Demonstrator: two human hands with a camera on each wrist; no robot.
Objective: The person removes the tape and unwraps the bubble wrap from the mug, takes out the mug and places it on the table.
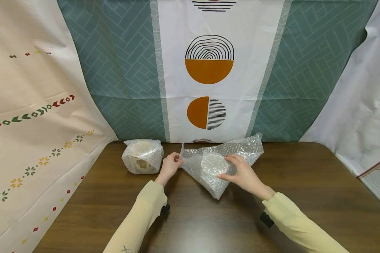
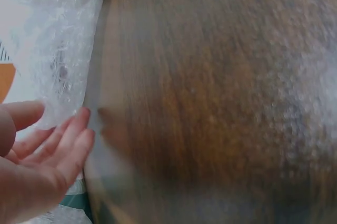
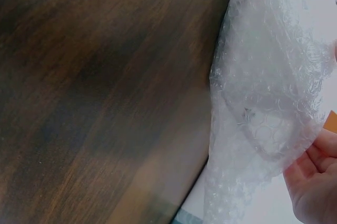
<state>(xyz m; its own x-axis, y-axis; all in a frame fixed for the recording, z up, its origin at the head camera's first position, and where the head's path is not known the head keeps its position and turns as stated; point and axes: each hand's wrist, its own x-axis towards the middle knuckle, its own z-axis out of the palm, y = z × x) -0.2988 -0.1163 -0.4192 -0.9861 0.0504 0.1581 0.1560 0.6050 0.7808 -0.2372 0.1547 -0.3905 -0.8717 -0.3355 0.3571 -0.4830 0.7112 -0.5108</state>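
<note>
A sheet of bubble wrap [image 1: 245, 149] is folded over a round, pale object [image 1: 213, 164] at the table's middle back. My right hand [image 1: 245, 175] grips that object through the wrap, thumb at its near side and fingers at its far right. In the right wrist view the right hand [image 3: 316, 182] is against the wrapped object's edge [image 3: 274, 134]. My left hand [image 1: 171, 167] pinches the wrap's left corner. The left wrist view shows the left hand [image 2: 50, 155] with thumb and fingertips at the clear wrap [image 2: 58, 61].
Another object wrapped in bubble wrap [image 1: 143, 157] stands left of my left hand, close to it. The brown wooden table [image 1: 190, 225] ends at a patterned cloth [image 1: 209, 88] hanging behind. More cloth [image 1: 35, 140] hangs along the left side and the right.
</note>
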